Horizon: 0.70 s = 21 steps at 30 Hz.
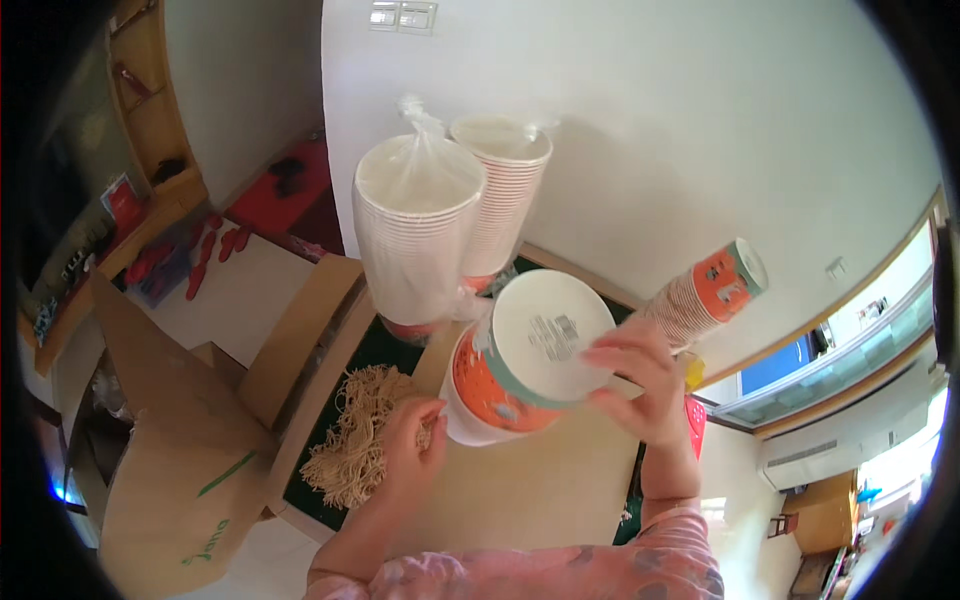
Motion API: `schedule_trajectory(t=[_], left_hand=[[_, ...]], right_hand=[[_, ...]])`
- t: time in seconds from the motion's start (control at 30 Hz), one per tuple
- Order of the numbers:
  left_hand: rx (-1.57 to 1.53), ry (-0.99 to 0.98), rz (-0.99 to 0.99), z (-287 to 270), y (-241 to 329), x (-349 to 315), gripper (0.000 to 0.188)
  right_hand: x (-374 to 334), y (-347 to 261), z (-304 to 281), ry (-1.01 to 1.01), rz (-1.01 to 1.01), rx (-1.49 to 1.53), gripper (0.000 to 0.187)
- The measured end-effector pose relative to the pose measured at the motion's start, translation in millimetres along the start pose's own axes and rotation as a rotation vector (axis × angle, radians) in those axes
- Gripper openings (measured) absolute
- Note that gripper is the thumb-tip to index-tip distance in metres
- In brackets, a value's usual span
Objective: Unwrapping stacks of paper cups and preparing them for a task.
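Note:
A large paper bucket [505, 400], orange with a green band and a white base, is upside down in front of me. My right hand [640, 385] is at the right edge of its base, thumb and fingers apart, the fingertips slightly blurred. My left hand [412, 445] is closed at the bucket's lower left, with tan strands at its fingers. Beside it lies a loose bundle of tan string [362, 430]. Behind the bucket rise two tall stacks of nested white paper buckets, one in a knotted clear bag [415, 230] and another stack [500, 190] next to it.
A leaning stack of orange and green paper cups [705, 295] is at the right by the wall. An open cardboard box [190, 440] takes up the left side. The tabletop [520, 510] has a pale board over dark green. A white wall [640, 120] stands close behind.

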State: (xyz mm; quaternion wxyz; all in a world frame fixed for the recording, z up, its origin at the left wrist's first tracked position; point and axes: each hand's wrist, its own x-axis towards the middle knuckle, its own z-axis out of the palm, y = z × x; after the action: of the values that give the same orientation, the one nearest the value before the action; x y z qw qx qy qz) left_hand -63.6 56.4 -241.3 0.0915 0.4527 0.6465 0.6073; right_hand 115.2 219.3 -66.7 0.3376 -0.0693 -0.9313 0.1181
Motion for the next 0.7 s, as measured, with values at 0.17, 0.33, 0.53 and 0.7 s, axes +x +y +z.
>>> schedule_trajectory(t=[0.17,0.33,0.53,0.7], left_hand=[[-0.437,-0.067,-0.256,35,-3,-13,0.007],[-0.666,-0.099,-0.415,48,-12,-14,0.009],[-0.815,0.008,-0.532,64,-15,-14,0.014],[-0.946,-0.062,-0.676,68,-17,-5,0.019]], right_hand=[[10,-32,10,-0.195,-0.003,-0.165,0.020],[17,-45,13,-0.194,0.039,-0.090,0.014],[19,-55,15,-0.212,0.152,-0.103,0.011],[14,-61,17,-0.148,0.138,-0.159,0.011]])
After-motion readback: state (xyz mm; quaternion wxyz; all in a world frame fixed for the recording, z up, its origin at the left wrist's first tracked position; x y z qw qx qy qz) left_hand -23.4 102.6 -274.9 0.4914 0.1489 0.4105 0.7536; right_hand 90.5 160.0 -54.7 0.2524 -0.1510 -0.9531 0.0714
